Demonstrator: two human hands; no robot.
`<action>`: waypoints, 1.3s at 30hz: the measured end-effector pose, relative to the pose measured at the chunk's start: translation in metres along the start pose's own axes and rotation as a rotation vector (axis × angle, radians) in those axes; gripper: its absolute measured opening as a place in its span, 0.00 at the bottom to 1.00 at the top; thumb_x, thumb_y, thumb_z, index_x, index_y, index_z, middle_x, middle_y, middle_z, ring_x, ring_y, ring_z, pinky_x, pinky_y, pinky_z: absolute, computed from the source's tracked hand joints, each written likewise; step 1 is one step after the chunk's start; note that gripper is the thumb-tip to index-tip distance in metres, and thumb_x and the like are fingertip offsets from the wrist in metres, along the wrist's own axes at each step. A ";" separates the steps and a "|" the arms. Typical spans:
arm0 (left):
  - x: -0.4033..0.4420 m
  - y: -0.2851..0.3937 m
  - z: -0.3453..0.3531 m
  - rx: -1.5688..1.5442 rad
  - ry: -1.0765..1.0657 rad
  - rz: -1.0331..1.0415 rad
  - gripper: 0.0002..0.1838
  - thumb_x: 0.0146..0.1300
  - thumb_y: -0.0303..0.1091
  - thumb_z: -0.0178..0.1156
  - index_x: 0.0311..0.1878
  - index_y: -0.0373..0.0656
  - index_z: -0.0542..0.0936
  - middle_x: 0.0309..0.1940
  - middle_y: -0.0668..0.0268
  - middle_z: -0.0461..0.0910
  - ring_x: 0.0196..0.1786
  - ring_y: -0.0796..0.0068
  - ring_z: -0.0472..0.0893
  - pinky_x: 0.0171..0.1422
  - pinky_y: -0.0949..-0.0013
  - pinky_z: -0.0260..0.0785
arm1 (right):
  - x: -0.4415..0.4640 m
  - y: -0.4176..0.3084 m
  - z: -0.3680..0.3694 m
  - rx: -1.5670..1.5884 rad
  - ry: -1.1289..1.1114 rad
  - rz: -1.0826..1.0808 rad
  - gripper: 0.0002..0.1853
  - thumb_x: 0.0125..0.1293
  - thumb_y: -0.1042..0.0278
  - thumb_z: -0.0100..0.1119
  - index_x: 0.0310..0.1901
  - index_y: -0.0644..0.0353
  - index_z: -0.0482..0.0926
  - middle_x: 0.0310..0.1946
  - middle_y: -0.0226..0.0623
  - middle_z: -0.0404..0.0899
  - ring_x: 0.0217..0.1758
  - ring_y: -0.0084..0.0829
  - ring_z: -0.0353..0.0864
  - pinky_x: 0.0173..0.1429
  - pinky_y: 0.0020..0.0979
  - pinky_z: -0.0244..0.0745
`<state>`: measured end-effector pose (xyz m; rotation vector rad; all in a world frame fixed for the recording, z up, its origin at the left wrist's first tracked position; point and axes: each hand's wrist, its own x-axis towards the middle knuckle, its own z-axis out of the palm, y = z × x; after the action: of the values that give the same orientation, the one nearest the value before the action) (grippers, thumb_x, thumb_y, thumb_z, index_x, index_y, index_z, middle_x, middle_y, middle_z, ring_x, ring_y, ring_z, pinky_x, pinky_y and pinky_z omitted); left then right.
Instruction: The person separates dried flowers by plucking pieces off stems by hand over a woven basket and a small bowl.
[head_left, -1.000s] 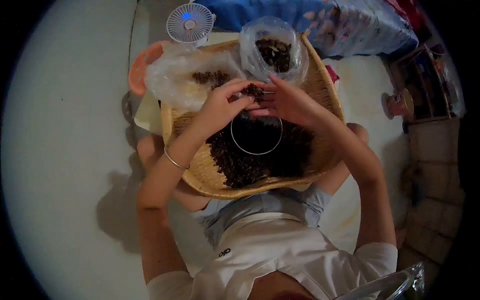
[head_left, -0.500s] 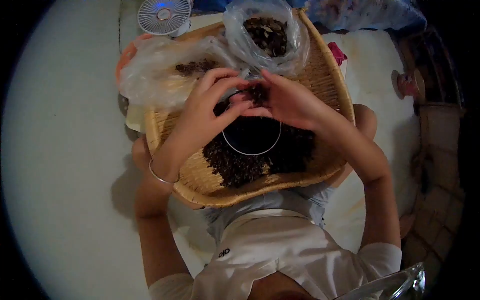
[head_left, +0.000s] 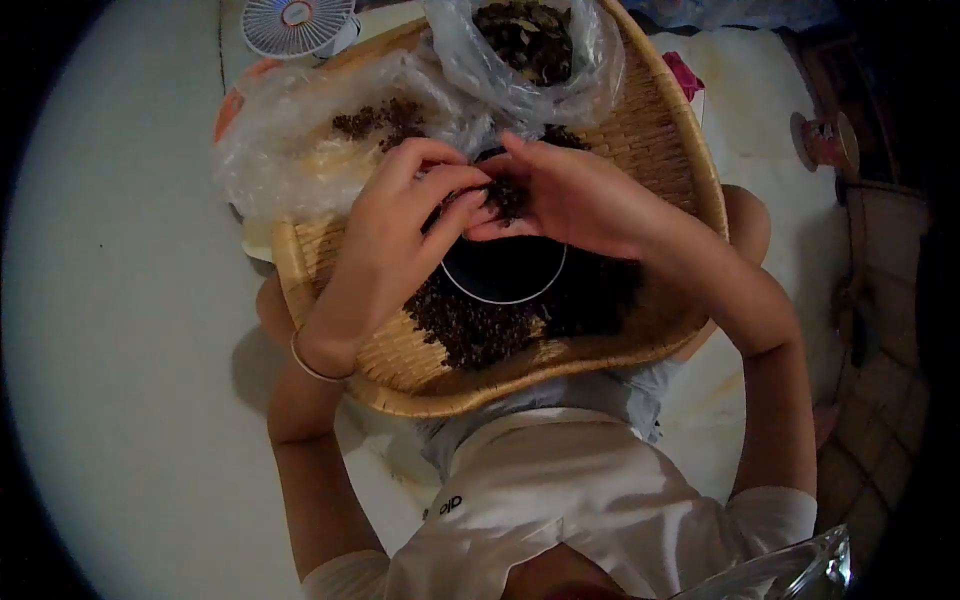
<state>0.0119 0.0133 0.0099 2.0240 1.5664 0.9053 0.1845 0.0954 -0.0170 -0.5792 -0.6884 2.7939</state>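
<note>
My right hand (head_left: 590, 200) is cupped around a small clump of dark dried leaf bits (head_left: 508, 200), which look like loose tea. The fingertips of my left hand (head_left: 400, 205) are pinched together at the clump's left side; what lies between them is too small to make out. Directly beneath both hands is a dark round dish with a thin white rim (head_left: 505, 302), partly covered by them. More dark leaf bits (head_left: 475, 325) are heaped around the dish on a wide woven basket tray (head_left: 700, 150), which rests over the lap.
At the tray's far side, a clear plastic bag (head_left: 600, 70) holds dark leaves. Another clear bag (head_left: 270, 150) lies left of it, with clumps of bits (head_left: 385, 120) on it. A white fan (head_left: 298, 22) stands far left; a spool-like object (head_left: 830, 142) sits right.
The view has shifted slightly, moving the tray and bags in the frame. My left fingers have come closer to the clump in my right hand.
</note>
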 end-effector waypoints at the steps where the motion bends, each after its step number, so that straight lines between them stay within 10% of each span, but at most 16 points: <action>1: 0.000 0.000 0.000 0.005 0.010 0.012 0.07 0.54 0.25 0.59 0.38 0.37 0.77 0.38 0.60 0.72 0.41 0.63 0.74 0.45 0.67 0.68 | 0.000 -0.001 0.000 -0.026 -0.021 0.010 0.23 0.69 0.54 0.42 0.52 0.69 0.66 0.44 0.42 0.73 0.46 0.34 0.76 0.57 0.35 0.72; 10: -0.002 0.005 -0.003 -0.290 0.093 -0.201 0.06 0.57 0.26 0.59 0.37 0.38 0.78 0.37 0.64 0.72 0.39 0.73 0.75 0.39 0.74 0.68 | -0.007 -0.010 0.005 -0.228 -0.096 -0.020 0.18 0.64 0.73 0.48 0.53 0.74 0.65 0.46 0.47 0.74 0.51 0.36 0.76 0.58 0.33 0.72; 39: -0.002 0.004 0.002 -0.055 0.069 0.001 0.06 0.55 0.24 0.59 0.36 0.37 0.76 0.35 0.63 0.73 0.36 0.70 0.75 0.37 0.73 0.69 | -0.011 -0.009 -0.003 -0.665 0.017 -0.141 0.18 0.64 0.70 0.51 0.54 0.69 0.67 0.38 0.40 0.78 0.36 0.27 0.80 0.43 0.25 0.78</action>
<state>0.0159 0.0105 0.0106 1.9755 1.5588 1.0169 0.1972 0.1014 -0.0116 -0.6224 -1.6002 2.3872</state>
